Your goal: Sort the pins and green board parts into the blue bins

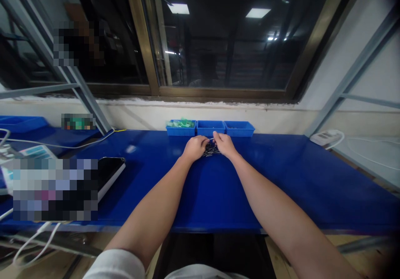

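Both arms reach forward over the blue table, and the hands nearly meet above a small pile of thin dark metal pieces (210,150). These look like screws or pins, but they are too small to tell exactly. My left hand (196,148) is closed in a pinch on one end of a thin shiny metal piece (211,139). At its other end, the fingers of my right hand (224,144) are pinched too. Part of the pile is hidden behind the fingers.
Three blue bins stand against the wall: the left bin (179,132) holds green-and-clear plastic packets, then come a middle bin (211,132) and a right bin (240,131). A dark-topped device (111,173) lies left on the table (215,195). A white power strip (325,137) sits far right.
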Demonstrator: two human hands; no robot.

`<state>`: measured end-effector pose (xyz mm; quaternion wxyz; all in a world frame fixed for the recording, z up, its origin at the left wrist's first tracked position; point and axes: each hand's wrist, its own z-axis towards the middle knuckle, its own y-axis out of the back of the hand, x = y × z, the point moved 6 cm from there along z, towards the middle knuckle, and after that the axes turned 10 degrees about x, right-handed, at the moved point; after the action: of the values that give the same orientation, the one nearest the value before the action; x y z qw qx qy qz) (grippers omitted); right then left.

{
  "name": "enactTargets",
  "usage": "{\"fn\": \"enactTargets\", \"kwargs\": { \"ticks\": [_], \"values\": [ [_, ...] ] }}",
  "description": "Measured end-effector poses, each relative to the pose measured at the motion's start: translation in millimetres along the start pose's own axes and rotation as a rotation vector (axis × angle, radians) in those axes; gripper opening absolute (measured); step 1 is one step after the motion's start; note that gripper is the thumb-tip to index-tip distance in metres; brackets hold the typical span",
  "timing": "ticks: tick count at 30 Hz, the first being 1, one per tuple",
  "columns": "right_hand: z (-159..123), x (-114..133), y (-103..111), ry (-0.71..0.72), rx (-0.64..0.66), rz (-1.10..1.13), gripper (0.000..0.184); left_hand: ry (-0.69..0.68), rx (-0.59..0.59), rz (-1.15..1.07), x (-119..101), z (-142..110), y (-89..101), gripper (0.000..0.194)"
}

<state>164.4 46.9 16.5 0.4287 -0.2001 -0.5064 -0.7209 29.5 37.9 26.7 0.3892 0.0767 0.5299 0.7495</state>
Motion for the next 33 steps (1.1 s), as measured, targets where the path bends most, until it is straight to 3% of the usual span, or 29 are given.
{"fn": "enactTargets", "kwargs": {
  "ticks": [5, 10, 13, 18, 22, 25, 28, 33],
  "values": [
    [3, -3, -3, -0.016, 0.065, 0.355, 0.047, 0.063, 0.057, 0.052, 2, 0, -0.9, 0.029],
    [2, -9, 0, -0.121, 0.052, 0.479, 0.058, 0.076, 0.117, 0.02, -1, -1, -3.2, 0.032],
    [2, -16, 6, -0.174, -0.046, 0.516, 0.067, 0.078, 0.072, -0.034, 0, -1, -1.3, 0.034],
    [-2, -41, 26, -0.306, -0.312, 0.438, 0.072, 0.204, -0.04, -0.006, 18, -3, 3.1, 0.037],
    [-9, -56, 45, -0.397, -0.482, 0.246, 0.074, 0.283, -0.021, 0.043, 26, -4, 1.8, 0.029],
    [-11, -60, 55, -0.405, -0.54, 0.204, 0.079, 0.327, 0.002, 0.068, 28, -5, 0.1, 0.028],
    [-7, -57, 59, -0.318, -0.528, 0.286, 0.084, 0.328, 0.019, 0.07, 28, -5, -2.2, 0.028],
    [3, -58, 52, -0.24, -0.379, 0.489, 0.081, 0.332, 0.047, 0.045, 31, -3, -6.5, 0.029]
  ]
}}
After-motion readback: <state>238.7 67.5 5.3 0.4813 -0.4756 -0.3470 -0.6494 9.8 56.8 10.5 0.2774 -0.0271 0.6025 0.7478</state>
